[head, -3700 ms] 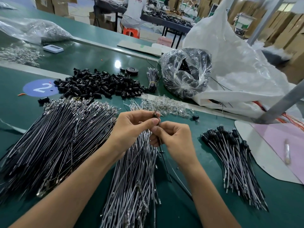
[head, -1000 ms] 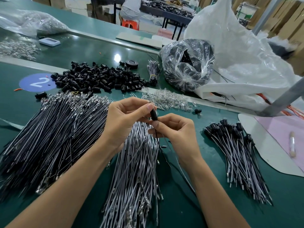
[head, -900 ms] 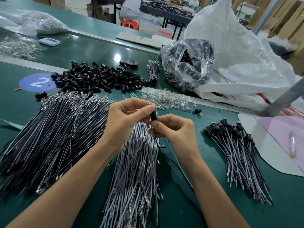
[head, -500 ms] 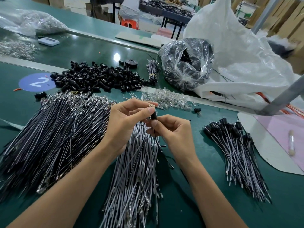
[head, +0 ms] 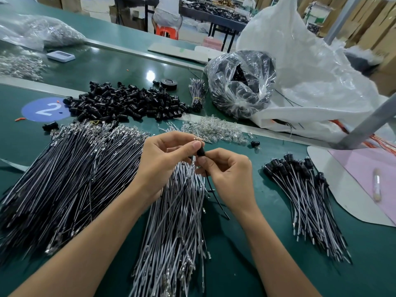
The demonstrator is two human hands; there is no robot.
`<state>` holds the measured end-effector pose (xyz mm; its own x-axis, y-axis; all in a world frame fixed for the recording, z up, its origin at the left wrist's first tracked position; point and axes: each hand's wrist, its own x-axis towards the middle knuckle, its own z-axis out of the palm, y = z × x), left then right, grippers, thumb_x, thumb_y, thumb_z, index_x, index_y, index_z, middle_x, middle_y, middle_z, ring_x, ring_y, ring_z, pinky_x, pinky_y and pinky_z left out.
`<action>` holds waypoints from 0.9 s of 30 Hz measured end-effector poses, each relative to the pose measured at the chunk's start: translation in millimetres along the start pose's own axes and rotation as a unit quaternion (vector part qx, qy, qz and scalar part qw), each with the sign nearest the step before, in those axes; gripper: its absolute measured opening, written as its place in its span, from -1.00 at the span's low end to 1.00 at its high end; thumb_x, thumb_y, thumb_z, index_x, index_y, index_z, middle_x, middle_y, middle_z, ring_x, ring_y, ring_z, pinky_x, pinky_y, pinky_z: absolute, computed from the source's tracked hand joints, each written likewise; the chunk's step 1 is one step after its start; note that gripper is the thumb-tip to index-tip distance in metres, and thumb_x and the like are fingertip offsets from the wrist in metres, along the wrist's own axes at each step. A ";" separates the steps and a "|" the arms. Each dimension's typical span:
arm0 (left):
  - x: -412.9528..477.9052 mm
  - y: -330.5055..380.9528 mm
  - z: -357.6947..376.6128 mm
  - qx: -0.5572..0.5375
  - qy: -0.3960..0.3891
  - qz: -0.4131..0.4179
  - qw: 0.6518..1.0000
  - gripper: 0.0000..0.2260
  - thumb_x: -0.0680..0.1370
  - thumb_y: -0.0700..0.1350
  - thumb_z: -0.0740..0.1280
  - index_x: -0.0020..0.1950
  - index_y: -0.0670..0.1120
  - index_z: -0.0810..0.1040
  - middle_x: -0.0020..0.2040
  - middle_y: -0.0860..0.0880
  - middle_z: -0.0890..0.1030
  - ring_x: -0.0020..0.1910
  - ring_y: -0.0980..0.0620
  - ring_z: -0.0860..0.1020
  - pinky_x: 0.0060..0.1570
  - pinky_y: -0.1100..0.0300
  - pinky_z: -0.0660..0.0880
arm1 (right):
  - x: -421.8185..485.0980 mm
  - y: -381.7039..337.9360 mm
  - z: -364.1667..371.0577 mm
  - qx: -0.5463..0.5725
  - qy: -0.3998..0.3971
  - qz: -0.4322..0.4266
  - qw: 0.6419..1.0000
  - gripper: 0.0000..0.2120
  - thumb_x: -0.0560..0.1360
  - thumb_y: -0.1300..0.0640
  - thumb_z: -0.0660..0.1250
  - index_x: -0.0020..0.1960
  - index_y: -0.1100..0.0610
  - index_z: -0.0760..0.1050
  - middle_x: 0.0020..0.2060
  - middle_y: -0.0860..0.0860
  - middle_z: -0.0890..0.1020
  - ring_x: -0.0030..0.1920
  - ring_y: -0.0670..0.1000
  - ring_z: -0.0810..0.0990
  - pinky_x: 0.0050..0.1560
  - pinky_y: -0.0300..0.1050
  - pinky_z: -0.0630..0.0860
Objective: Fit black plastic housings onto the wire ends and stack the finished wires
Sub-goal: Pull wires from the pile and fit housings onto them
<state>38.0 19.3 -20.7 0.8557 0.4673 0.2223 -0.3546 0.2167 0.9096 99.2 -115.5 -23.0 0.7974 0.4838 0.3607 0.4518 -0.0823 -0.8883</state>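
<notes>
- My left hand is curled, with thumb and forefinger pinching a small black housing above the green surface.
- My right hand is just beside it, fingertips pinching the thin dark wire right under the housing; the wire trails down past my wrist.
- Whether the wire end is fully seated in the housing, I cannot tell.
- Under my hands lies a fan of grey wires with metal terminals at the near ends.
- To my left is a bigger heap of dark wires.
- To my right, apart from my hands, lies the finished stack, its black caps all pointing away from me.
- Beyond the heaps sits a pile of loose housings, next to a blue round sticker marked 2.
- A scatter of clear bulbs lies just past my fingers, with one stray housing near it.
- Farther back stand a clear bag of black parts and a large white sack.
</notes>
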 end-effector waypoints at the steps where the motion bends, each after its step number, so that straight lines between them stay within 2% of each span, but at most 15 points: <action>1: 0.0 0.1 0.0 -0.001 -0.002 0.002 1.000 -0.86 0.31 -0.12 0.50 -0.16 -0.12 0.68 -0.19 -0.11 0.71 -0.23 0.02 0.65 -0.26 0.27 0.54 | -0.1 0.1 0.3 -0.005 0.001 -0.003 1.000 -0.83 0.48 0.33 0.43 -0.15 0.08 0.66 -0.31 0.00 0.71 -0.32 -0.06 0.70 -0.20 -0.12 0.65; 6: -0.8 1.2 -0.7 0.017 -0.008 0.004 1.000 -0.93 0.31 -0.14 0.52 -0.23 -0.06 0.72 -0.21 -0.14 0.71 -0.21 -0.08 0.63 -0.23 0.22 0.57 | -0.8 1.0 0.8 -0.015 0.008 -0.011 1.000 -0.82 0.46 0.33 0.44 -0.13 0.05 0.67 -0.30 0.01 0.72 -0.29 -0.01 0.70 -0.14 0.07 0.66; 8: -0.6 1.4 -0.7 0.025 -0.008 0.004 1.000 -0.89 0.32 -0.13 0.51 -0.18 -0.08 0.71 -0.20 -0.14 0.71 -0.21 -0.08 0.64 -0.24 0.23 0.58 | -0.5 1.4 0.6 -0.012 0.011 -0.011 1.000 -0.82 0.47 0.32 0.44 -0.13 0.05 0.67 -0.30 0.02 0.71 -0.28 0.04 0.70 -0.14 0.11 0.66; 12: -2.4 -0.5 1.8 0.041 -0.060 -0.025 0.997 -0.70 0.35 -0.14 0.49 0.07 -0.15 0.67 -0.08 -0.11 0.73 -0.14 0.01 0.69 -0.18 0.25 0.59 | 0.4 3.6 -1.0 0.024 0.016 -0.002 1.000 -0.92 0.49 0.32 0.42 -0.12 0.19 0.68 -0.30 0.06 0.71 -0.29 0.03 0.71 -0.18 -0.06 0.65; 16: -2.8 -3.3 5.1 0.047 -0.075 -0.023 0.996 -0.74 0.34 -0.20 0.48 0.02 -0.19 0.68 -0.09 -0.12 0.73 -0.13 -0.01 0.70 -0.15 0.26 0.59 | 1.3 4.4 -1.0 0.036 0.019 -0.003 0.999 -0.88 0.50 0.36 0.40 -0.10 0.19 0.67 -0.30 0.05 0.70 -0.29 0.00 0.71 -0.19 -0.16 0.63; 21: -2.9 -1.1 6.1 -0.004 -0.046 0.009 0.999 -0.77 0.33 -0.27 0.46 -0.01 -0.22 0.66 -0.15 -0.10 0.73 -0.16 0.03 0.70 -0.13 0.27 0.58 | 0.7 6.3 2.7 0.049 0.010 0.001 0.999 -0.94 0.50 0.35 0.41 -0.11 0.26 0.66 -0.29 0.06 0.70 -0.27 0.02 0.71 -0.13 -0.06 0.65; 27: -3.6 1.0 8.9 -0.019 -0.047 0.018 0.999 -0.73 0.32 -0.31 0.45 0.01 -0.20 0.65 -0.15 -0.11 0.72 -0.17 0.02 0.69 -0.12 0.26 0.59 | -0.1 7.7 4.7 0.062 0.011 -0.020 0.998 -0.92 0.49 0.35 0.41 -0.07 0.23 0.66 -0.30 -0.06 0.68 -0.24 -0.06 0.68 -0.12 -0.17 0.60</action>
<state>37.9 10.2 -17.5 0.8733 0.3935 0.2873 -0.3976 0.2348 0.8870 100.7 -112.1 -31.2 0.7885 0.4651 0.4025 0.4327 0.0456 -0.9004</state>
